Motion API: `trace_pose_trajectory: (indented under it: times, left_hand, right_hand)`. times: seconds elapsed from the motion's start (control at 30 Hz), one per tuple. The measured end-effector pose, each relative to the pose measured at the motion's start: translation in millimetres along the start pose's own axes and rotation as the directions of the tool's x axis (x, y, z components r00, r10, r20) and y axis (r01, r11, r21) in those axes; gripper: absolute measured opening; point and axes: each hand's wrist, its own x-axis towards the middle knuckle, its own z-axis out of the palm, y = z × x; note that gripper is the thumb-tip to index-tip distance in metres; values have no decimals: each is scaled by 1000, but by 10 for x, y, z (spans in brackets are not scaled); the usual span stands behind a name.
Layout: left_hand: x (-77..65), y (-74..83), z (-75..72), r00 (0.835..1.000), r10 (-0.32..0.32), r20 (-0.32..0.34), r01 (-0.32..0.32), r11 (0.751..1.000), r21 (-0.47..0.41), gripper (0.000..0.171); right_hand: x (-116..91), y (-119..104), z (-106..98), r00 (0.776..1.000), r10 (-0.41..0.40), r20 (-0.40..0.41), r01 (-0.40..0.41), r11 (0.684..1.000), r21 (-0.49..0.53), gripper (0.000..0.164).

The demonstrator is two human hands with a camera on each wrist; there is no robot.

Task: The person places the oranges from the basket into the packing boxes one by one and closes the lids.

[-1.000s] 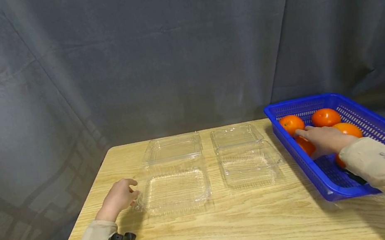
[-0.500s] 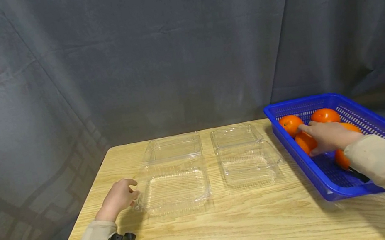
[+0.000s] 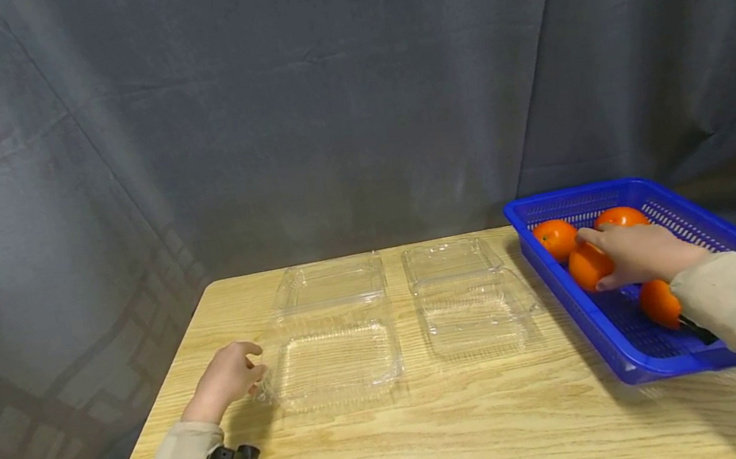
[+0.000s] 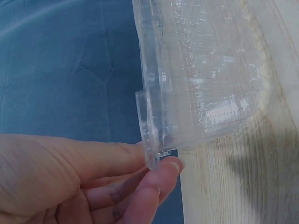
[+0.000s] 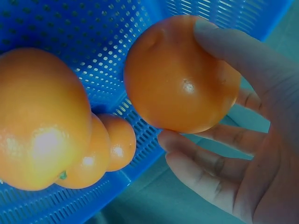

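My right hand [image 3: 639, 251] grips an orange [image 5: 182, 74] inside the blue basket. The thumb lies on one side of the fruit and the fingers curl round the other. My left hand [image 3: 222, 381] pinches the corner tab [image 4: 148, 130] of a clear plastic clamshell box [image 3: 335, 363] between thumb and fingers. This box lies with its lid [image 3: 329, 282] folded back flat behind it. A smaller clear box [image 3: 476, 317] lies to its right, its lid spread out too.
The blue basket [image 3: 610, 343] stands at the table's right side. Other oranges lie in it, such as the back-left orange [image 3: 556, 238] and the front orange [image 3: 660, 303]. A dark curtain [image 3: 348, 104] hangs behind the wooden table [image 3: 403, 449].
My right hand has shifted slightly right and holds the orange away from the basket's left wall. More of the front orange shows. The left hand and both boxes stay put.
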Motion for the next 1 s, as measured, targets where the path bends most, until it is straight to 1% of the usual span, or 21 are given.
trace_pose_trajectory:
  times: [0.23,0.4,0.6,0.83,1.0]
  left_hand:
    - [-3,-4,6,1000,3,4,-2,1000,-10,39]
    - [-1,-10,7,1000,8,-1,-8,1000,-7,39]
    - [4,-14,2,1000,6,-3,-6,1000,-8,39]
    - [5,-5,-1,1000,-21,14,21,1000,-20,39]
    - [3,-5,-1,1000,-27,16,27,999,-23,40]
  right_hand:
    - [-29,8,-59,1000,24,6,-24,999,22,87]
    - [-43,-8,-125,1000,21,-15,-20,999,26,86]
    - [-53,-6,-192,999,40,-25,-39,999,10,85]
    - [-49,-3,-245,998,59,-26,-59,998,4,88]
    - [-52,-3,-297,997,72,-23,-72,997,-1,89]
